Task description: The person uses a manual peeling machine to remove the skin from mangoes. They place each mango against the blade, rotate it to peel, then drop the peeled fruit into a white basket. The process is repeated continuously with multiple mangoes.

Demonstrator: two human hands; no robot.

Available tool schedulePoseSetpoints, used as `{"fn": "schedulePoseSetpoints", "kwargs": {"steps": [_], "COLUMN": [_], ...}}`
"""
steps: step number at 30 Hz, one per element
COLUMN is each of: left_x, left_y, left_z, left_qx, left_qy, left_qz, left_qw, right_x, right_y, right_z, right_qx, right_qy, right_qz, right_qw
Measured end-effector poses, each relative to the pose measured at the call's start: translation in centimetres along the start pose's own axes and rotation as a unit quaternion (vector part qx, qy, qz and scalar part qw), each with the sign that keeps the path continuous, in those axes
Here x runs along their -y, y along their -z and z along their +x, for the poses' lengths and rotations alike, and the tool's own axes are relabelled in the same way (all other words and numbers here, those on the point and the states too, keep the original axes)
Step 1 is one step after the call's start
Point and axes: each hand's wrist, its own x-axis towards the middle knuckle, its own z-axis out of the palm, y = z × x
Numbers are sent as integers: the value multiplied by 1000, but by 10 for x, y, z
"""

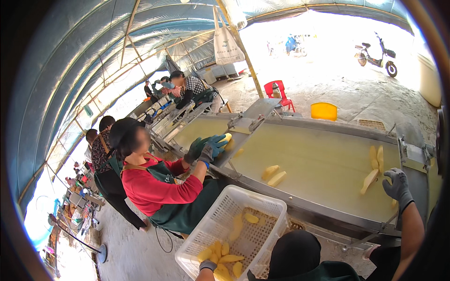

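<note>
My right hand (397,186), in a grey glove, is over the right end of a long metal-framed table (316,165) with a pale yellow-green surface. Its thumb and fingers are apart, and nothing shows between them. Just left of it lie a few long peeled yellow pieces of produce (369,181). At the bottom edge, my left hand (208,265), also gloved, reaches into a white perforated plastic crate (230,196). It is beside several yellow pieces (221,251); its fingers are partly hidden, so its grip is unclear.
A co-worker in a red top (165,189) holds a yellow piece (227,137) at a metal cross plate. Two pieces (274,175) lie mid-table. Other people work farther along. A red chair (280,94) and a yellow chair back (323,111) stand beyond. A black rounded shape (295,254) rises beside the crate.
</note>
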Motion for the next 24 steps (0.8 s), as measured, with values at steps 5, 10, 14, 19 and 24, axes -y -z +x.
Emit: {"fn": "schedulePoseSetpoints", "kwargs": {"steps": [5, 10, 14, 19, 24], "left_x": [13, -34, -121, -285, -374], "left_y": [9, 46, 118, 154, 124], "left_z": [-17, -128, -237, -377, -507], "left_qx": [74, 181, 248, 397, 555], "left_qy": [21, -74, -339, -590, -639], "left_qz": [-363, -490, -457, -309, -142], "left_qw": [929, 849, 784, 631, 514], "right_x": [3, -5, 30, 189, 180], "right_y": [-2, -1, -3, 84, 128], "right_z": [0, -2, -3, -15, -23], "right_qx": [-17, -69, -148, -91, -56], "right_qy": [-2, 4, 86, 292, 331], "right_qz": [15, 31, 85, 106, 71], "right_qw": [1000, 997, 982, 946, 939]}}
